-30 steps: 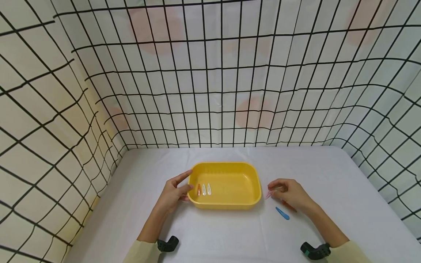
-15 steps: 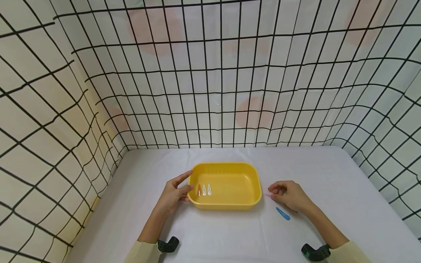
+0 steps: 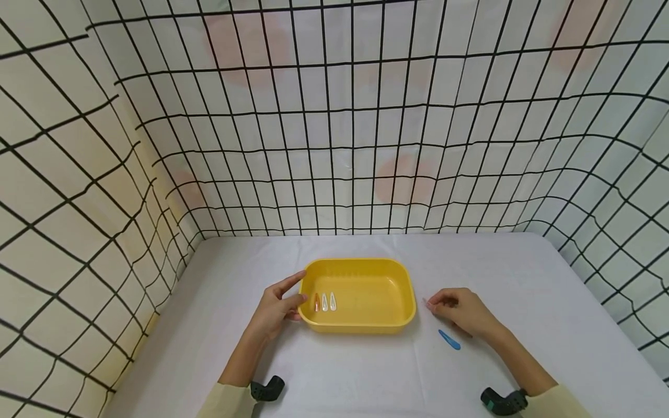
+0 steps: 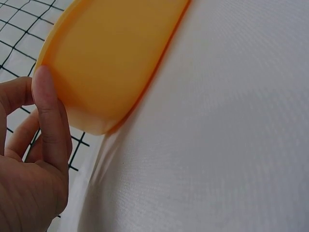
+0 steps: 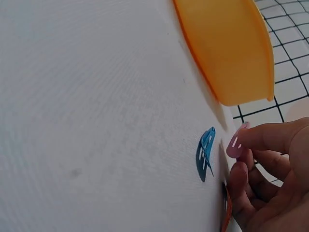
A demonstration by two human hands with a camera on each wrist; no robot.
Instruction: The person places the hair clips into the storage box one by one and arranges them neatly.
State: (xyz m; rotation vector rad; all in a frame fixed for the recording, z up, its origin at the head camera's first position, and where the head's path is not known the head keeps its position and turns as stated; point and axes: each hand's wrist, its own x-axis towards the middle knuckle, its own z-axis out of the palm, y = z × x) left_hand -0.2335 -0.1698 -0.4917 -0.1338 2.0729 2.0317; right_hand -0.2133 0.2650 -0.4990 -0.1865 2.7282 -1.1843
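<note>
My left hand [image 3: 273,309] holds the left end of a yellow tray [image 3: 368,299], thumb at the rim and fingers along the outside. Inside the tray, at its left, an orange hair clip [image 3: 316,302] lies beside two white hair clips [image 3: 333,301] in a row. To the right of the tray, my right hand [image 3: 462,310] pinches a pink hair clip [image 5: 233,146] between thumb and fingers. A blue hair clip [image 3: 449,339] lies on the cloth just in front of that hand. Partly hidden under the right hand is an orange-brown hair clip [image 5: 227,210].
A white cloth [image 3: 360,371] covers the table. Black wire grid panels [image 3: 352,128] stand along the back and both sides, with pale fabric behind them. Each wrist wears a dark camera [image 3: 268,388].
The pink hair clip has turned in my right fingers, from pointing down-left to pointing up-left, and less of it shows. The left hand, tray and other clips stay in place.
</note>
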